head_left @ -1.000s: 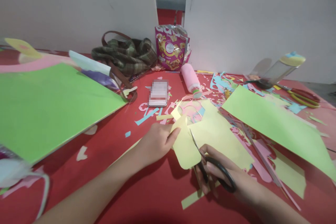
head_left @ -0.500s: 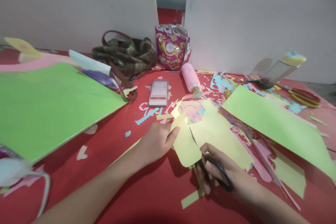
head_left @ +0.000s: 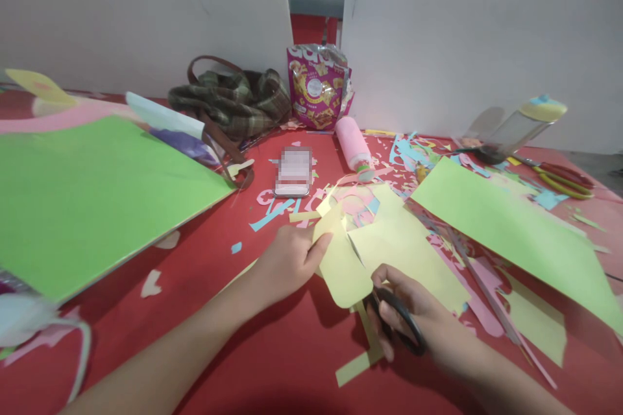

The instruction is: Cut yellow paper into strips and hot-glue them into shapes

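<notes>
My left hand [head_left: 294,259] pinches a pale yellow piece of paper [head_left: 343,275] with a rounded lower end, thumb on top. Black-handled scissors [head_left: 402,321] are in my right hand [head_left: 403,305], fingers in and around the handle loops. Their blades reach up along the right edge of the held paper, and the lower part of the blades is partly behind it. Larger yellow sheets [head_left: 413,246] lie on the red table just beyond and right of the scissors.
A phone [head_left: 293,172], a pink bottle [head_left: 353,142], a snack bag [head_left: 318,87] and a plaid bag [head_left: 233,100] stand or lie farther back. Green sheets [head_left: 107,201] are on both sides. Paper scraps surround a clear yellow-lidded container [head_left: 525,126] and more scissors [head_left: 564,181].
The scissor handles have drawn slightly closer together and moved a little left with my right hand. The held yellow paper has shifted slightly left.
</notes>
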The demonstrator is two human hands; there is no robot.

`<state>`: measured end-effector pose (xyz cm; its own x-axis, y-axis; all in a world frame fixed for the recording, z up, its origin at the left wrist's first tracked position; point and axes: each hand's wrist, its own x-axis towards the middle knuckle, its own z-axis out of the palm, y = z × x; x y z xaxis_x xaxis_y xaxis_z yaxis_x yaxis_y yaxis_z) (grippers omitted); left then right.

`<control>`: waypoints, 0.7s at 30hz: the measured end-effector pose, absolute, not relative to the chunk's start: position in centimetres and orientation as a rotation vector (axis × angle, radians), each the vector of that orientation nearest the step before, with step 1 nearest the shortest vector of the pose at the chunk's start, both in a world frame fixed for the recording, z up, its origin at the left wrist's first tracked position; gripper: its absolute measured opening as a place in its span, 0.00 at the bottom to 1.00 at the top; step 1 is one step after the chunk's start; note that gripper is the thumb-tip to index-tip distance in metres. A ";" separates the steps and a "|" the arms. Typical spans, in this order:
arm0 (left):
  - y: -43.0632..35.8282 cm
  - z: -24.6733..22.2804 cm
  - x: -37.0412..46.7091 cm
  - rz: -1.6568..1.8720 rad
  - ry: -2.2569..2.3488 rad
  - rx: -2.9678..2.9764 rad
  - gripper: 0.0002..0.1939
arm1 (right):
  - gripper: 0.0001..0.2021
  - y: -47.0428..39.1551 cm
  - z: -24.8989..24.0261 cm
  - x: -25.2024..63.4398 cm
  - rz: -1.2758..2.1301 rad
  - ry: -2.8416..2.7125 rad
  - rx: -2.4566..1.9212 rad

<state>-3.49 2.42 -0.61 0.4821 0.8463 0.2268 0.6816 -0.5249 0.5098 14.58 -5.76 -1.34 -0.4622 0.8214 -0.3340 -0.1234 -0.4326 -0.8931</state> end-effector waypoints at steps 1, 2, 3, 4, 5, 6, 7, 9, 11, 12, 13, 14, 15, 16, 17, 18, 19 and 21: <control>2.4 -0.6 -3.5 0.656 1.285 2.376 0.20 | 0.15 -5.8 -1.3 14.6 1.944 -1.117 -1.069; 2.4 -0.5 -3.5 0.658 1.288 2.370 0.20 | 0.15 -5.7 -1.2 14.6 1.940 -1.114 -1.063; 2.4 -0.4 -3.5 0.650 1.287 2.364 0.20 | 0.15 -5.7 -1.2 14.6 1.938 -1.112 -1.061; 2.4 -0.4 -3.5 0.640 1.284 2.357 0.19 | 0.15 -5.7 -1.1 14.5 1.937 -1.109 -1.062; 2.4 -0.3 -3.5 0.630 1.279 2.351 0.19 | 0.15 -5.7 -1.0 14.5 1.937 -1.107 -1.065; 2.4 -0.3 -3.5 0.623 1.274 2.347 0.19 | 0.15 -5.7 -1.0 14.5 1.936 -1.106 -1.067; 2.4 -0.3 -3.5 0.623 1.270 2.345 0.19 | 0.15 -5.6 -0.9 14.5 1.935 -1.102 -1.070; 2.4 -0.3 -3.5 0.627 1.264 2.345 0.19 | 0.15 -5.6 -0.9 14.4 1.935 -1.091 -1.062; 2.5 -0.4 -3.6 0.633 1.260 2.345 0.19 | 0.15 -5.6 -1.0 14.4 1.933 -1.082 -1.052; 2.5 -0.4 -3.6 0.634 1.259 2.344 0.19 | 0.15 -5.6 -1.0 14.4 1.932 -1.079 -1.049; 2.5 -0.5 -3.6 0.636 1.259 2.344 0.19 | 0.15 -5.6 -1.1 14.4 1.933 -1.080 -1.047; 2.5 -0.5 -3.6 0.637 1.258 2.346 0.19 | 0.15 -5.6 -1.1 14.4 1.932 -1.083 -1.049; 2.5 -0.5 -3.6 0.638 1.256 2.351 0.19 | 0.15 -5.6 -1.2 14.5 1.931 -1.086 -1.055; 2.6 -0.5 -3.6 0.639 1.255 2.357 0.19 | 0.15 -5.6 -1.2 14.5 1.931 -1.085 -1.062; 2.6 -0.5 -3.6 0.635 1.250 2.364 0.19 | 0.15 -5.6 -1.2 14.5 1.930 -1.086 -1.069; 2.6 -0.5 -3.7 0.629 1.248 2.369 0.19 | 0.15 -5.6 -1.2 14.6 1.929 -1.084 -1.078; 2.6 -0.5 -3.7 0.619 1.248 2.371 0.19 | 0.15 -5.6 -1.2 14.6 1.928 -1.082 -1.084; 2.7 -0.5 -3.7 0.593 1.258 2.369 0.19 | 0.15 -5.6 -1.2 14.6 1.928 -1.081 -1.081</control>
<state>-3.74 2.66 -0.50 0.5071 0.8424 0.1821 0.6761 -0.5199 0.5221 14.60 -5.65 -1.17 -0.4335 0.8365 -0.3352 -0.1503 -0.4339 -0.8883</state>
